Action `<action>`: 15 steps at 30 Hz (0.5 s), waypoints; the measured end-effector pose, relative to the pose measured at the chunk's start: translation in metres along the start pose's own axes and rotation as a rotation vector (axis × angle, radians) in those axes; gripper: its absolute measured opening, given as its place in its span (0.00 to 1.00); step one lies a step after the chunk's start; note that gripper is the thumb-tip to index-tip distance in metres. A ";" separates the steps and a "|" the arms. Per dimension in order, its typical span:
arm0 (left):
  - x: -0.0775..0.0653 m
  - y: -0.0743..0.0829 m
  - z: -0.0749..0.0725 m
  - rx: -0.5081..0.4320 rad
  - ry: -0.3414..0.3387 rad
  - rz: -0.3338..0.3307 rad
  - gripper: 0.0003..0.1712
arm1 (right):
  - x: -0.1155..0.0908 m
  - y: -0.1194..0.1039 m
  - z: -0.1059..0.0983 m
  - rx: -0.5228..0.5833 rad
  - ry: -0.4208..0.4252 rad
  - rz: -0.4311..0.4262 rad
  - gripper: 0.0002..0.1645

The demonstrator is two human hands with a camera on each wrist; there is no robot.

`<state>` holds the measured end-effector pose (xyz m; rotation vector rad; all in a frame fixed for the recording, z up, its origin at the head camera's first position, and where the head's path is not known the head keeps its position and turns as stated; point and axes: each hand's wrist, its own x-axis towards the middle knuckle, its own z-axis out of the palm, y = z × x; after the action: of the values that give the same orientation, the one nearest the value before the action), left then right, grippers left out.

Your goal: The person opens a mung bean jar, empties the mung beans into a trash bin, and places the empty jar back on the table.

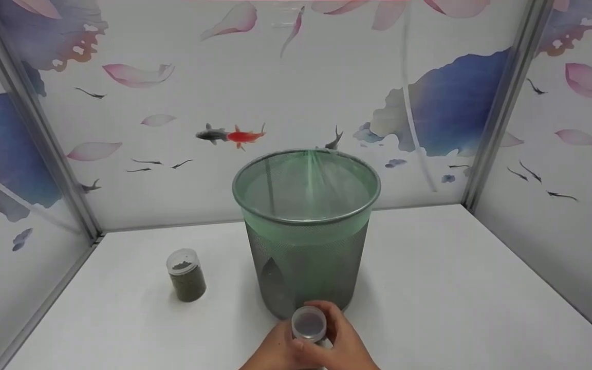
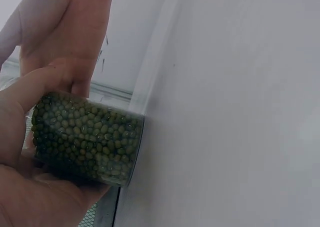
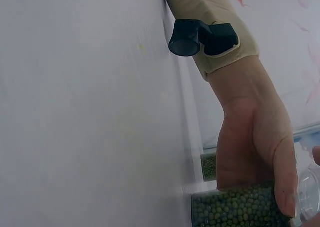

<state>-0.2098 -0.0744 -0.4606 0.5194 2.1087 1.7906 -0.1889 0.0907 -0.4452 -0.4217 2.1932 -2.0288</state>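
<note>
Your left hand [image 1: 274, 347] is gripping the jar [image 2: 87, 137], right hand [image 1: 346, 339] pinching its lid [image 1: 309, 322]; yanking that, you're risking beans [image 3: 240, 209] flying everywhere imo.

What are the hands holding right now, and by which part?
A jar of green beans: the left hand grips its body, the right hand its clear lid.

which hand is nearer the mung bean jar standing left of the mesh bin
Left. The left hand is in front and right of that jar; the right hand is farther right.
</note>
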 end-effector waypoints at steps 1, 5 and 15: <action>-0.001 -0.001 0.001 -0.034 -0.002 0.002 0.32 | 0.000 0.000 0.002 -0.011 0.015 0.010 0.40; -0.005 -0.003 0.004 -0.201 -0.033 -0.012 0.32 | -0.002 0.000 0.012 -0.073 0.081 0.044 0.42; 0.002 0.000 0.007 0.032 0.010 0.049 0.32 | 0.002 -0.003 0.024 -0.213 0.189 -0.012 0.40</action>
<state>-0.2083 -0.0675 -0.4612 0.5757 2.1529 1.7915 -0.1840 0.0665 -0.4445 -0.2747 2.5370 -1.9194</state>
